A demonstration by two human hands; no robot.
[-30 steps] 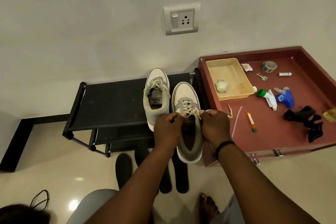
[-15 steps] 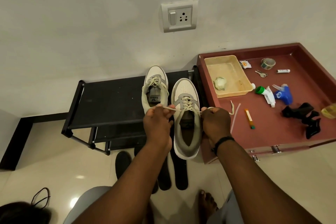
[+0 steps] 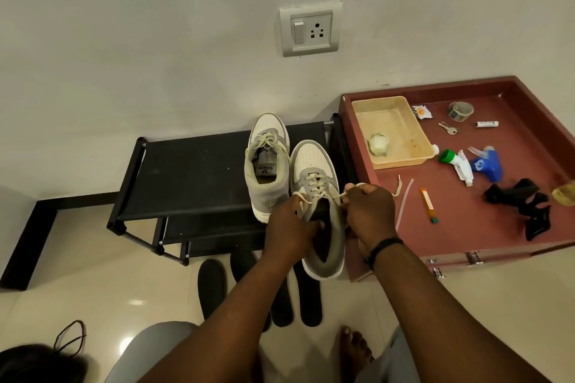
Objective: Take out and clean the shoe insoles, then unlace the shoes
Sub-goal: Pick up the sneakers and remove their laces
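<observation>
**At the rack's edge, the near shoe held for unlacing**

Over the front edge of the black shoe rack (image 3: 193, 177), in the single head view, the person holds the right-hand shoe (image 3: 317, 196) tilted, its heel hanging past the rack toward the floor, probably so that the lace rows face up and are easy to reach. The left hand (image 3: 289, 227) is curled around the shoe's collar, fingers seemingly inside the opening, which keeps the shoe steady. The right hand (image 3: 368, 211) is closed in a pinch on the lace (image 3: 314, 188) at the shoe's side, and a lace end loops out over its knuckles; the pull seems to go sideways, away from the eyelets. The other shoe (image 3: 267, 165) stands flat on the rack, touching the first one, its lace tied, so it appears to wait for its turn. On the floor below the rack lie dark insoles (image 3: 212, 286), side by side, already out of the shoes; this suggests the cleaning part is done. A red cabinet top (image 3: 466, 227) beside the rack carries a spray bottle (image 3: 483, 165) and a beige tray (image 3: 393, 130) within reach.
</observation>
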